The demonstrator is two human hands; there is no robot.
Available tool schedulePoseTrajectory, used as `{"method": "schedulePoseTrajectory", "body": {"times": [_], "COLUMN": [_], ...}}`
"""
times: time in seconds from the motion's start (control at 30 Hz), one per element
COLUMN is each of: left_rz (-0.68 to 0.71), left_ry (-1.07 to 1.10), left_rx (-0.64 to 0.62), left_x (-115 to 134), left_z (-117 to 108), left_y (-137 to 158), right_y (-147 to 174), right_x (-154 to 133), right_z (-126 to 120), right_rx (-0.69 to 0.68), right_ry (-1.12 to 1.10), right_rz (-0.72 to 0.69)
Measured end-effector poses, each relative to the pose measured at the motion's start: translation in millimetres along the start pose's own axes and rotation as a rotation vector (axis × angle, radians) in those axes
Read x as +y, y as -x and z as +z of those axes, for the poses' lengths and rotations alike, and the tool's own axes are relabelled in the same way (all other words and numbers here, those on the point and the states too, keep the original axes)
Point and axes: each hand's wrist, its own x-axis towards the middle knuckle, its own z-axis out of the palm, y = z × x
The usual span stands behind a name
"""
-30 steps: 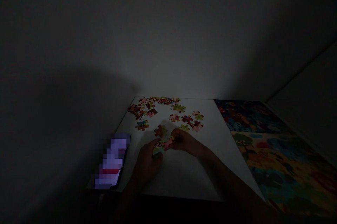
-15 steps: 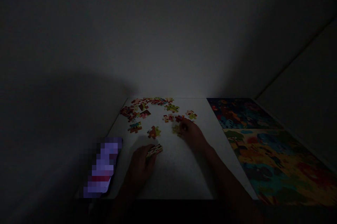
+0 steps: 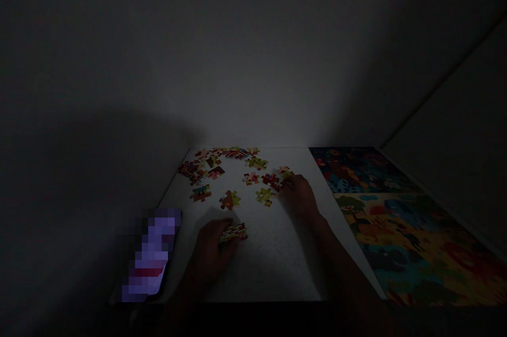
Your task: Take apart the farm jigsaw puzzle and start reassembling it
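Over white tabletop (image 3: 277,258) by dim walls (image 3: 245,62), left fingers (image 3: 222,223) pinch pieces (image 3: 238,231); right fingers (image 3: 293,179) unclear.

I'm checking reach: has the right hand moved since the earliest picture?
Yes: judged against the dark blue picture sheet, the right hand has moved rightward, closer to it, and farther out toward the back wall.
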Motion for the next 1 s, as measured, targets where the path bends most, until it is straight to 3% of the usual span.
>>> {"method": "schedulePoseTrajectory", "body": {"times": [0.13,0.23,0.37,0.53,0.7,0.77,0.87,1.0], "left_rz": [0.052,0.067,0.099,0.028,-0.055,-0.059,-0.022,0.015], "left_ry": [-0.017,0.001,0.010,0.019,-0.001,-0.015,-0.038,-0.043], "left_rx": [0.003,-0.044,-0.051,-0.086,-0.070,-0.062,-0.071,-0.076], "left_x": [5.8,10.0,11.6,10.0,10.9,10.3,7.2,4.1], "left_z": [-2.7,-4.9,-5.9,-4.6,-4.7,-5.1,-5.3,-5.5], "left_y": [3.0,5.8,8.7,10.7,6.8,5.1,4.5,5.4], "right_y": [11.0,20.9,27.4,15.8,-14.2,-21.2,-22.1,-16.6], "right_x": [-32.5,-63.4,-87.1,-70.6,-21.3,1.6,29.2,39.3], "right_z": [23.6,43.8,58.9,52.5,21.1,4.9,-13.4,-16.6], "right_rx": [-0.210,-0.346,-0.326,-0.202,0.125,0.198,0.133,0.008], "right_ry": [-0.166,-0.132,0.014,0.002,-0.033,-0.046,-0.027,-0.028], "right_rz": [-0.328,-0.559,-0.601,-0.468,-0.072,0.088,0.235,0.198]}}
